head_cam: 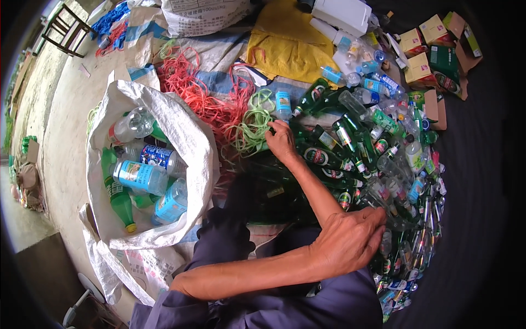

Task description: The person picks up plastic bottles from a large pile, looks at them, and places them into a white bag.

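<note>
My left arm crosses from the lower left, and my left hand point(351, 238) is at the pile's near side. Its fingers bend down by clear plastic bottles point(380, 191); whether they grip one is hidden. My right arm passes beneath it, reaching forward. My right hand point(282, 142) has bent fingers beside a tangle of pale green plastic strapping point(255, 123). A clear bottle with a blue label point(283, 102) meets its fingertips; a grip is unclear. Green glass beer bottles point(318, 155) lie under and beside that forearm. To the left, an open white woven sack point(201, 152) holds several plastic bottles point(141, 177).
Red plastic strapping point(193, 94) is heaped beyond the sack. A yellow woven sack point(287, 41) and a white foam box point(341, 16) lie at the back. Cardboard boxes point(419, 68) stand at the far right. A wooden chair point(68, 31) is at the upper left.
</note>
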Tool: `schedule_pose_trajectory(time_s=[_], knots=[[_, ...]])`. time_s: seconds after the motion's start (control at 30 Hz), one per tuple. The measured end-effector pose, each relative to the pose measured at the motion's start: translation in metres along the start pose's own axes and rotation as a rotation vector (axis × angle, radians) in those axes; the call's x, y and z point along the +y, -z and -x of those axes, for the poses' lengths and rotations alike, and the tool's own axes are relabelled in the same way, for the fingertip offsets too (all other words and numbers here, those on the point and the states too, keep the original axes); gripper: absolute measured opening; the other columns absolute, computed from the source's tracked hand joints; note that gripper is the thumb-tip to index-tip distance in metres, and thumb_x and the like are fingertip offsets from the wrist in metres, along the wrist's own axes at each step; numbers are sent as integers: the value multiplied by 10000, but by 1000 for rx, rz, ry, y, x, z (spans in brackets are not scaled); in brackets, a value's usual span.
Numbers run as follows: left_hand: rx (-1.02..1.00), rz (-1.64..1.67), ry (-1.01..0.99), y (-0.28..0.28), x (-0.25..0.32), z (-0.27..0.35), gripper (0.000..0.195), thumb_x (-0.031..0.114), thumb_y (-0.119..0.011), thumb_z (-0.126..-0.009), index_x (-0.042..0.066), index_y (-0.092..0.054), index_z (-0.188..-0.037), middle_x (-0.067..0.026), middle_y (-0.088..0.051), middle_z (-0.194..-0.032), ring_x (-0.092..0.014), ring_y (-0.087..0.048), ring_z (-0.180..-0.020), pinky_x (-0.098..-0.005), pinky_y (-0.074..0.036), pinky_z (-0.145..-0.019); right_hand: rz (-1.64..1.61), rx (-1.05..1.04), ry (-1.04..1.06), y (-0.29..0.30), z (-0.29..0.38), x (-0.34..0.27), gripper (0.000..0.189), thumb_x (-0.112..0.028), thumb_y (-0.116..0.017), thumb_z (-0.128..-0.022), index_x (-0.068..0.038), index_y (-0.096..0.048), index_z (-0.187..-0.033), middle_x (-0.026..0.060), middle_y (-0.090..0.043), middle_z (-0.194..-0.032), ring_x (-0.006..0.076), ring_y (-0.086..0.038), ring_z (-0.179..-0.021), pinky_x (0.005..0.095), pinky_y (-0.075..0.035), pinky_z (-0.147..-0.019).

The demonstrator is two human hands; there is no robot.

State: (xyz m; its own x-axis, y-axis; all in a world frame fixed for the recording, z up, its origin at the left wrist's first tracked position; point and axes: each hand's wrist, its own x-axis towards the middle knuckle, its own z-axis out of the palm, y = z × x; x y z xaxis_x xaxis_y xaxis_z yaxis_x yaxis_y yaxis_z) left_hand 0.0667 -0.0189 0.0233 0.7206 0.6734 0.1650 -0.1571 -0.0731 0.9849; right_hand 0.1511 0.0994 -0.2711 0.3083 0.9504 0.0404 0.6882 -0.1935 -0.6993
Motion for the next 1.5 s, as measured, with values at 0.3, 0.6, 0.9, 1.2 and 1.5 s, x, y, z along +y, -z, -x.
schedule_pose_trajectory(time_s=[0.3,0.6,0.9,1.2,1.5], knots=[[-94,32,115,8,-3,-1,136,56,-593,-876,-10,-547,-987,-188,-603,-834,-415,-599,-711,-475,-467,-601,27,-218,-323,-19,-25,70,525,-302,-704,-785,-125,-655,-1277,290,-461,-1430,373,-392,-1387,424,-364,-1111],[-114,131,181,17,-4,-4,130,56,-591,-882,-13,-553,-985,-183,-628,-856,-402,-625,-741,-458,-483,-612,136,-153,-275,-40,-23,103,465,-282,-661,-796,-96,-680,-1222,223,-646,-1205,398,-496,-1271,426,-398,-1085],[-114,85,237,18,-5,-2,147,77,-613,-872,6,-575,-995,-183,-654,-818,-389,-643,-720,-440,-504,-618,-12,94,-336,-14,-12,92,323,-263,-758,-778,-40,-672,-996,183,-699,-940,333,-676,-873,416,-527,-786],[-76,110,222,8,-4,12,114,80,-599,-866,1,-558,-938,-219,-633,-796,-452,-611,-749,-496,-485,-658,-557,128,-461,31,-5,67,356,-236,-678,-877,22,-532,-1073,103,-682,-801,110,-599,-595,230,-487,-473],[62,52,-13,19,11,32,105,48,-578,-861,-6,-511,-922,-209,-569,-796,-441,-574,-753,-505,-448,-642,-906,45,83,108,15,-166,280,-121,-657,-911,-4,-484,-1097,83,-666,-879,83,-576,-722,222,-493,-670]])
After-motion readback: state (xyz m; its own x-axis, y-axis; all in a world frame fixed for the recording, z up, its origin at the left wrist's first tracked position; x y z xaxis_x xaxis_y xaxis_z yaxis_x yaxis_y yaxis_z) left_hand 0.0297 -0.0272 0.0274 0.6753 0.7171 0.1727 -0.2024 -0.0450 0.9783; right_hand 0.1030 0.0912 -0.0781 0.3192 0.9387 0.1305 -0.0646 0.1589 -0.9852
